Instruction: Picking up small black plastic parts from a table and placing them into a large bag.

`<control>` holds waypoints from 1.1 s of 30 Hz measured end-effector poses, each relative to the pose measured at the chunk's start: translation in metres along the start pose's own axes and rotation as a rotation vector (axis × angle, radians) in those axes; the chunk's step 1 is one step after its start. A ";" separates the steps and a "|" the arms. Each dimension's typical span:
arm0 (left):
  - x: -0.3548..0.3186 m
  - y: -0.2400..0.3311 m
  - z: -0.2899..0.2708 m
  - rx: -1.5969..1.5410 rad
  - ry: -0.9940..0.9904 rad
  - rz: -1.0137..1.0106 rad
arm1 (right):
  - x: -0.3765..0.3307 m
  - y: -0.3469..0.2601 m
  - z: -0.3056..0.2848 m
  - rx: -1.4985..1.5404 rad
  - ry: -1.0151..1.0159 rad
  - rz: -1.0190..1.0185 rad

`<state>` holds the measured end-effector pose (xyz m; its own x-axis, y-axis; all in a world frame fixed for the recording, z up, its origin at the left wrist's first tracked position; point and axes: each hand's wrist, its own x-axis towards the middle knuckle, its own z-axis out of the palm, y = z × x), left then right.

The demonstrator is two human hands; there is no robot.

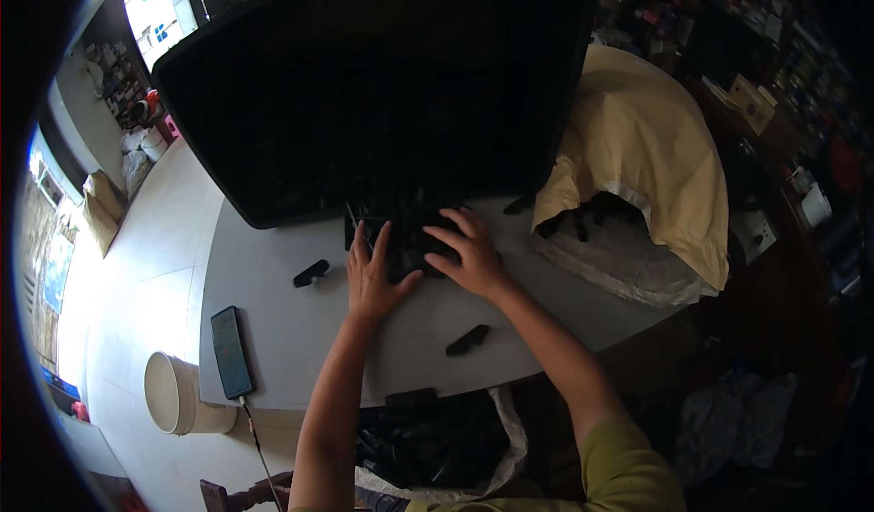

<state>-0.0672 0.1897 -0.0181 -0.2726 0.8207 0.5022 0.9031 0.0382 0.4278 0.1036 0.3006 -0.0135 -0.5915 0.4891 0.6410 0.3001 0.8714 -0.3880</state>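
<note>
Before the screen (364, 102), left hand (370, 284) and right hand (475, 257), fingers spread, flank black pieces (407, 246); a sack (651, 139) lies right of the screen.

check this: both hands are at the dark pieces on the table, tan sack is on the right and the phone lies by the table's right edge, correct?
Not the right edge: the head view shows the phone by the left edge of the table. The rest holds: the left hand and right hand are at the dark pieces, and the tan sack is on the right.
</note>
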 end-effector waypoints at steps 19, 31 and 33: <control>-0.040 0.082 -0.009 -0.040 -0.469 0.364 | -0.029 0.174 -0.085 -0.320 -0.082 0.704; 0.062 0.074 0.036 0.307 -0.411 0.225 | -0.057 0.074 -0.070 -0.504 0.179 0.598; 0.056 0.074 0.036 0.320 -0.481 0.234 | -0.061 0.057 -0.066 -0.498 0.181 0.590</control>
<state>-0.0039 0.2594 0.0146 0.0576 0.9900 0.1287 0.9958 -0.0661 0.0631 0.2056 0.3230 -0.0308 -0.1121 0.8367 0.5360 0.8512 0.3592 -0.3827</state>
